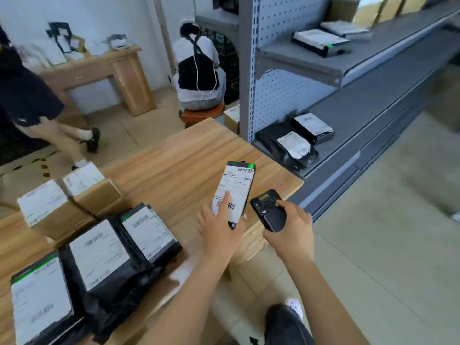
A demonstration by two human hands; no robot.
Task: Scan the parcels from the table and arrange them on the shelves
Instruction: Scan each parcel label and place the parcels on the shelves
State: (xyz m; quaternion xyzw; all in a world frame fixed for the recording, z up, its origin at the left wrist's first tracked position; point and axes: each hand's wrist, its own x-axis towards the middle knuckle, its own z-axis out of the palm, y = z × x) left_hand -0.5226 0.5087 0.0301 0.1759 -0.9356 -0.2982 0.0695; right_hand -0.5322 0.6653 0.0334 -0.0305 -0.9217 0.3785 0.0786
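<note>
Here the left hand [219, 227] grips a flat black parcel w/ white barcode label [234, 192], one finger on the label, above the right edge of the light wooden table [179, 158]. The right hand [291, 227] is curled round a black handheld scanner [270, 210], just beside the parcel. Black bag parcels [99, 255] & brown cardboard boxes [62, 202] lie on the table's left part; grey metal shelves [373, 100] stand at right.

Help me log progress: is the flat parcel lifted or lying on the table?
Lifted: the left hand holds the flat parcel, label up, over the table edge.
</note>
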